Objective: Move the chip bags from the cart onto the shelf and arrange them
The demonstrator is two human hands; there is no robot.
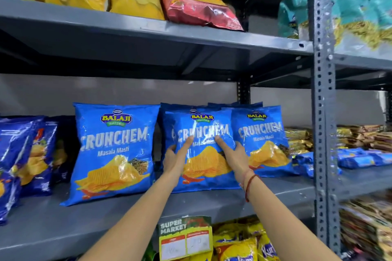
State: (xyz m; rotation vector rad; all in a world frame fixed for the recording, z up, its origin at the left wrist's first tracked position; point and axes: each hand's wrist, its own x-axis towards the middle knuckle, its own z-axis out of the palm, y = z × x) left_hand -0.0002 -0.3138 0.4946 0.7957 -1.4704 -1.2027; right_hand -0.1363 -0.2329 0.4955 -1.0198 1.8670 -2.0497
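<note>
Glossy crinkled plastic chip bags [202, 148], matt grey metal shelf [84, 224]

I am reading "BALAJI WAFERS CRUNCHEM Masala Masti" on the left blue bag [115, 150] standing mid-shelf. The middle blue bag [201, 148] and the right blue bag [262, 140] toward the shelf's right end are showing the same print. On the upper shelf, a red bag [197, 4] is showing "GOPAL". A tag [185, 237] hanging at the shelf's front edge is reading "SUPER MARKET"; its prices are blurring out.
</note>
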